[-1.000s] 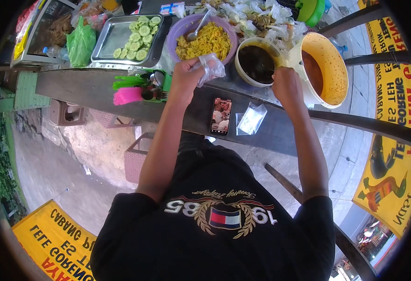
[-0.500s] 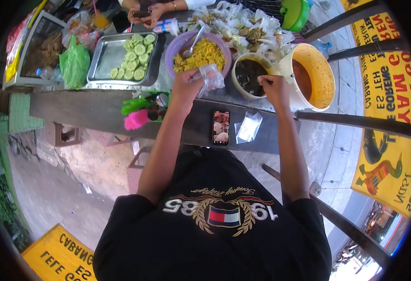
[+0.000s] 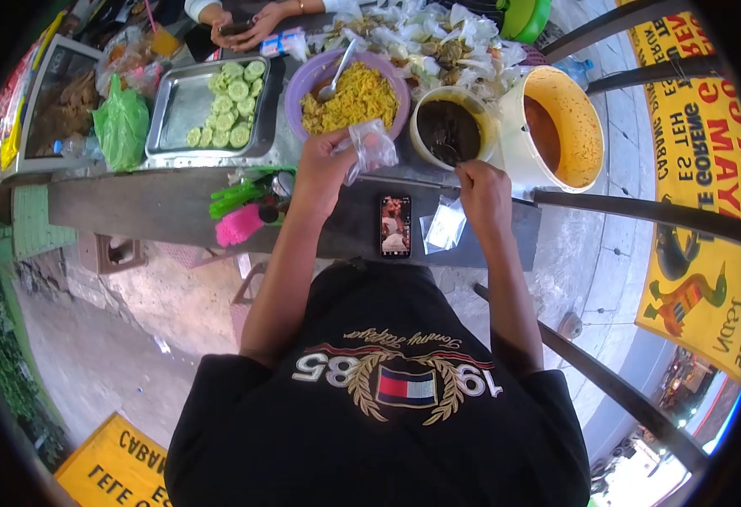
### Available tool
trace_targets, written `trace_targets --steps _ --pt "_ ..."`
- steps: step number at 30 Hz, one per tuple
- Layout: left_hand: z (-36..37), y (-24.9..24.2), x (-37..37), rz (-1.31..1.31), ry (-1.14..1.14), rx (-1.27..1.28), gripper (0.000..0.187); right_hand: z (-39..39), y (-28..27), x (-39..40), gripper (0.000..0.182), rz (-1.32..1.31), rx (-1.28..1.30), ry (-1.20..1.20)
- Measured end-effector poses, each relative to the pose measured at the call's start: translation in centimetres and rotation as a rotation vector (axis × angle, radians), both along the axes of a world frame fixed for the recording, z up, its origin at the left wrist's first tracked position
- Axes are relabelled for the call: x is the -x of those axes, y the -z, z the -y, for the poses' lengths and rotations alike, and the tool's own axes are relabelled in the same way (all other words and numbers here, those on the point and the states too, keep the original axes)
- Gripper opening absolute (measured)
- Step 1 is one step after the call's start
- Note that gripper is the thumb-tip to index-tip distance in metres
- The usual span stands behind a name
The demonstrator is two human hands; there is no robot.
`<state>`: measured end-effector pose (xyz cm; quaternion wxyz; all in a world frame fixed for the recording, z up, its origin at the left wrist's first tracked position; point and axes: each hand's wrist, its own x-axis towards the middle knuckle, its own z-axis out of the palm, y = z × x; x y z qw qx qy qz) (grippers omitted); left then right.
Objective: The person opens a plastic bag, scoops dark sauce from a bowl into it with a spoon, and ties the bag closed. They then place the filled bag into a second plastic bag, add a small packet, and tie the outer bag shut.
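Note:
My left hand (image 3: 324, 160) holds a small clear plastic bag (image 3: 370, 145) open, just in front of the purple bowl of yellow rice (image 3: 347, 97). My right hand (image 3: 480, 188) grips the handle of a spoon (image 3: 449, 153) that dips into the cream bowl of dark sauce (image 3: 448, 128). A phone (image 3: 394, 226) with a lit screen and a flat stack of clear bags (image 3: 442, 228) lie on the counter between my arms.
A white bucket of orange sauce (image 3: 556, 127) stands to the right. A steel tray of cucumber slices (image 3: 214, 106) is at the left, next to a green bag (image 3: 119, 122). Tied sauce packets (image 3: 425, 42) pile behind. Another person's hands (image 3: 244, 25) rest at the far edge.
My right hand has drawn back from the dark sauce bowl toward me, still on the spoon. The left hand with the bag has stayed by the rice bowl.

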<state>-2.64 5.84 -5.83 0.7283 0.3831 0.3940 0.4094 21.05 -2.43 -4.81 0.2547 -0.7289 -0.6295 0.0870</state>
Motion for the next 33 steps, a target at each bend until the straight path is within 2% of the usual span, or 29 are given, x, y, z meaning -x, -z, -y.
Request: trace_targets --steps 5,11,17,23,27,30,33 --pt "0.8 0.1 -1.4 0.042 -0.079 0.033 0.032 -3.5 2.8 -1.2 0.011 -0.108 -0.164 -0.135" --pt "0.8 0.1 -1.6 0.023 -0.106 0.054 0.032 -1.8 2.0 -4.0 0.011 0.160 -0.079 0.094" --pt "0.4 0.5 -1.1 0.019 -0.082 0.077 0.032 1.4 0.7 -1.0 0.009 -0.010 -0.022 0.006" --pt "0.4 -0.2 -1.8 0.016 -0.053 0.066 0.032 -3.9 4.0 -2.0 0.009 -0.008 -0.196 -0.011" --pt "0.1 0.3 -1.4 0.042 -0.058 0.047 0.032 -2.6 2.4 -3.6 0.009 0.147 -0.095 0.162" --pt "0.0 0.6 -1.6 0.034 -0.063 0.064 0.032 0.1 1.1 -3.1 0.010 0.094 0.020 0.174" --pt "-0.2 0.8 -2.2 0.048 -0.044 0.060 0.031 0.6 1.3 -1.0 0.010 0.035 0.000 0.074"
